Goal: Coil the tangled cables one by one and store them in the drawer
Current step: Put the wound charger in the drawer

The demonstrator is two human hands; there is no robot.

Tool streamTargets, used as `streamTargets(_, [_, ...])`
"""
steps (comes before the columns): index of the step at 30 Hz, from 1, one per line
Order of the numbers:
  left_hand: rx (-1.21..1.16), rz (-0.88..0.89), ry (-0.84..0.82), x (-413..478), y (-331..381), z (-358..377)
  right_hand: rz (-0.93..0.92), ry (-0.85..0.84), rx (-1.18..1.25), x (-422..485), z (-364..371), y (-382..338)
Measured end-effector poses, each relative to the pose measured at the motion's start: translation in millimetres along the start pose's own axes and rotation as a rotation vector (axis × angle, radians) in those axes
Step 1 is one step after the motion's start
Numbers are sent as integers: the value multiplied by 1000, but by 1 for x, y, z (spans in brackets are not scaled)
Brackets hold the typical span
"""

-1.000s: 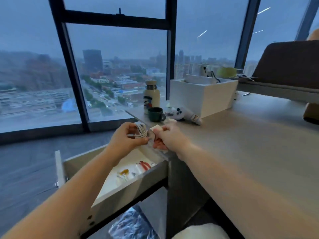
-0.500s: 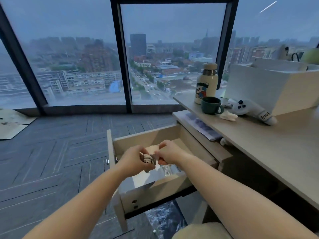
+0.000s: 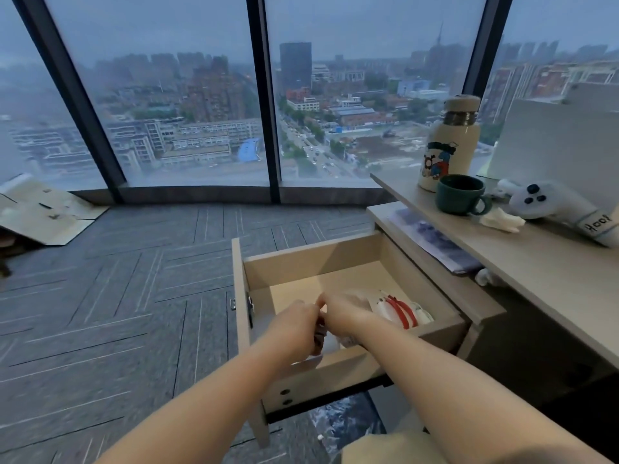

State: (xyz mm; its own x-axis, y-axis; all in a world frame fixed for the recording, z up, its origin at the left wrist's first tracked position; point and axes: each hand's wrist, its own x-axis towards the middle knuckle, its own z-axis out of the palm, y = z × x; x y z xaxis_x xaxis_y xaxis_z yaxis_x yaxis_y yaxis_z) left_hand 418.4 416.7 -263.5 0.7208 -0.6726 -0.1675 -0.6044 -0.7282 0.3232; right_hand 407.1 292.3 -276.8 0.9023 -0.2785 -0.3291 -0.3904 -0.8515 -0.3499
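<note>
The wooden drawer [image 3: 311, 259] is pulled wide open under the desk. Both my hands are down inside it, close together. My left hand [image 3: 293, 324] and my right hand [image 3: 345, 313] grip a small coiled cable [image 3: 320, 333] between them, low over the drawer floor; only a dark sliver of the coil shows between the fingers. To the right of my hands, on the drawer floor, lie white packets with red cables [image 3: 400, 311].
On the desk [image 3: 536, 262] at right stand a cream bottle [image 3: 447, 142], a dark green mug [image 3: 460, 194], a white controller [image 3: 549, 204] and a crumpled tissue [image 3: 500, 221]. A white box [image 3: 562, 145] sits behind them. Flattened cardboard [image 3: 43, 209] lies on the carpet at left.
My hands carried the coiled cable from desk-edge height down into the open drawer. My view swung left and down over the drawer.
</note>
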Motion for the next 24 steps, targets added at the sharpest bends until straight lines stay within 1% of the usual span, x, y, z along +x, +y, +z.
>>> streamTargets(3, [79,9,-12,3,-2,6,-22,-17,-40,6,3,5])
streamTargets(5, [75,36,-29,5,-1,8,-53,-36,-55,10,3,6])
streamTargets(8, [56,88,-17,9,-4,12,-136,-59,-186,16,0,6])
streamTargets(12, [80,113,-63,16,-5,10,-210,-32,-318,21,-8,8])
streamTargets(15, [184,108,-76,18,-3,5,-220,-36,-354,23,-6,12])
streamTargets(17, [237,89,-82,19,-2,2,-213,-49,-344,25,-4,14])
streamTargets(19, [242,88,-97,20,-1,-1,-196,-56,-304,26,-3,16])
streamTargets(24, [113,104,-203,19,-3,-5,-197,-56,-150,28,0,22])
